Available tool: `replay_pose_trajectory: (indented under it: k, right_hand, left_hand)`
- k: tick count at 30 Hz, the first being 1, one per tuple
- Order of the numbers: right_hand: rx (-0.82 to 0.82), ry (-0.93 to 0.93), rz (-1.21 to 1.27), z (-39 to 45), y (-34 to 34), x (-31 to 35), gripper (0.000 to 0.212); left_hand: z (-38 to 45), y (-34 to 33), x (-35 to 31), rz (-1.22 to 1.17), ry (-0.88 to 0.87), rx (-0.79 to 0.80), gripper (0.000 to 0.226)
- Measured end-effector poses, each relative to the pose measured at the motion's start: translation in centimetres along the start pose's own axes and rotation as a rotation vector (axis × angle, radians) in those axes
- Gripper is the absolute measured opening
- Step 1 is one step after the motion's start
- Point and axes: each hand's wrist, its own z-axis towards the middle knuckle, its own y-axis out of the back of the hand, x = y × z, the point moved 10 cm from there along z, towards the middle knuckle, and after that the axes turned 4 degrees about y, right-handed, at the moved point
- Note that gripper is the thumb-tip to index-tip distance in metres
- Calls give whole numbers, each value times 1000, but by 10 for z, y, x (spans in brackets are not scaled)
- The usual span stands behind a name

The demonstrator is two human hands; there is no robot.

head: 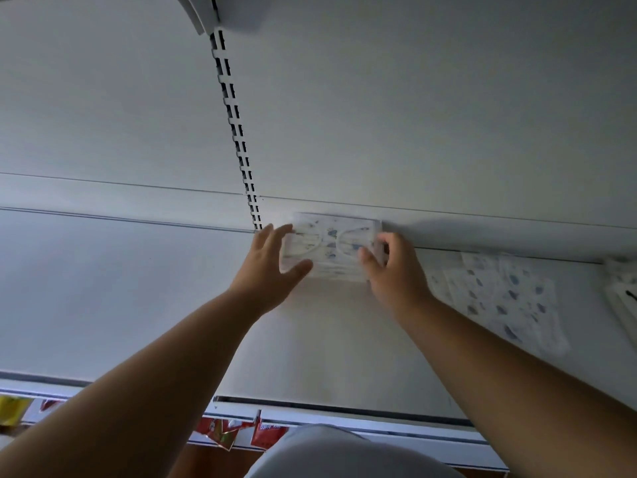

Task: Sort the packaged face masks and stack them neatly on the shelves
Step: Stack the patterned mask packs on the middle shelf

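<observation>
A clear packet of white face masks with blue specks (332, 248) lies flat on the white shelf (138, 288), pushed against the back wall. My left hand (272, 270) rests at the packet's left edge, fingers spread, thumb on its lower left corner. My right hand (393, 267) grips the packet's right end, thumb on top and fingers curled around the edge. More packets of the same pattern (496, 298) lie loosely spread to the right.
A slotted upright rail (238, 132) runs up the back wall. Another white packet with a black mark (624, 298) sits at the far right edge. Red and yellow sachets (220, 432) hang below the shelf's front lip. A shelf bracket (206, 15) is overhead.
</observation>
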Motion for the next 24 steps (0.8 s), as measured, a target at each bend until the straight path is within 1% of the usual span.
replay_pose_trajectory:
  k: [2, 4, 7, 12, 15, 17, 19, 21, 24]
  right_hand:
    - [107, 74, -69, -13, -15, 1, 59]
    - [158, 124, -149, -19, -22, 1, 69]
    - [161, 164, -227, -16, -21, 4, 64]
    - [215, 214, -330, -8, -23, 8, 62]
    - [224, 235, -361, -7, -23, 11, 60]
    - [220, 258, -372, -7, -22, 13, 58]
    - [228, 274, -395, -4, -22, 14, 56]
    - [238, 306, -446, -1, -21, 15, 55]
    - [218, 395, -603, -1, -19, 25, 55]
  left_hand:
    - [-3, -8, 0, 69, -36, 28, 73]
    - [-1, -7, -1, 106, -35, -3, 68]
    - [1, -4, -3, 239, -55, -33, 63]
    - [3, 2, -10, 460, -123, -61, 63]
    - [-2, 5, -25, 622, -253, -133, 67]
    - [-5, 3, -37, 675, -365, -161, 74]
    - [-5, -1, -45, 715, -450, -153, 75]
    - [-2, -2, -50, 737, -489, -140, 71]
    - [0, -5, -52, 769, -482, -108, 67]
